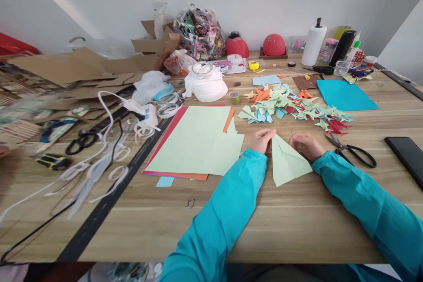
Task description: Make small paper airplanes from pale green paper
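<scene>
A partly folded sheet of pale green paper [287, 165] stands between my hands, its creases running from a pointed top to a wider lower edge. At its upper left corner, my left hand [263, 140] pinches the paper. My right hand [307, 146] is closed at the right slanting edge, its fingertips partly hidden. To the left lies a stack of coloured paper, with a large pale green sheet [188, 141] on top. Beyond my hands is a pile of small folded paper figures [280, 103] in green, orange, blue and red.
Black-handled scissors [355, 150] lie right of my right hand, near a black phone [406, 158]. A blue sheet [346, 94] sits behind. On the left are cables, a power strip [145, 114], a utility knife [54, 161] and cardboard [62, 68]. A white bottle [313, 45] stands at the back.
</scene>
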Tool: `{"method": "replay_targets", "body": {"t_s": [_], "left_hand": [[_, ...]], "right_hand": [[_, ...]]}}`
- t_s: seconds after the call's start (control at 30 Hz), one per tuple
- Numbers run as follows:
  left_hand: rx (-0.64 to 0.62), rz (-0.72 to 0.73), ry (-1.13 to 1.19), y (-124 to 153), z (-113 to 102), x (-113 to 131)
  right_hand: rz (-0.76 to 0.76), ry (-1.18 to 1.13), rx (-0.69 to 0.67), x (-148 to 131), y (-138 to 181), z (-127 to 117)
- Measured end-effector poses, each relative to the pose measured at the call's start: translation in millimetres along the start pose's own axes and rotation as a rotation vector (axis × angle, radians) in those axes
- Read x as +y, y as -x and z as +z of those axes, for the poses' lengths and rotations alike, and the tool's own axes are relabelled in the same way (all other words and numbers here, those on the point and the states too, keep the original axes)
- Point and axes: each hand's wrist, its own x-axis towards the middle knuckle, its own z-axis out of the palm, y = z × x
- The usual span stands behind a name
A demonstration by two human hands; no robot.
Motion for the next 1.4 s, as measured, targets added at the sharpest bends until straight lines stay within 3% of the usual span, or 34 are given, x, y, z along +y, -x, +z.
{"method": "replay_targets", "body": {"t_s": [0.1, 0.17, 0.43, 0.63, 0.7, 0.83, 0.97, 1.07, 1.2, 1.4], "left_hand": [[-0.156, -0.017, -0.111, 5, 3, -2], [-0.190, 0.009, -0.165, 7, 5, -4], [-0.171, 0.003, -0.133, 9, 6, 2], [-0.094, -0.011, -0.057, 7, 7, 3], [-0.097, -0.020, -0.053, 8, 8, 3], [-0.219, -0.011, -0.141, 10, 8, 4], [-0.237, -0.011, -0.190, 10, 6, 4], [-0.169, -0.025, -0.112, 6, 5, 2], [0.026, 0.033, -0.019, -1, 3, -5], [0.148, 0.211, -0.142, -5, 2, -13]], "right_hand": [[0.038, 0.100, -0.061, 1, 1, 5], [0.017, 0.216, -0.115, 2, 1, 8], [-0.079, 0.402, -0.121, 3, -2, 8], [0.005, 0.305, -0.113, 3, -1, 8], [0.036, 0.230, -0.075, 4, -1, 8], [0.048, 0.044, 0.111, 7, -2, 7], [0.027, -0.091, 0.230, 6, -3, 6], [0.025, -0.141, 0.250, 3, -3, 6], [-0.026, -0.164, 0.313, 4, -4, 6], [-0.197, -0.099, 0.366, 15, -10, 1]]}}
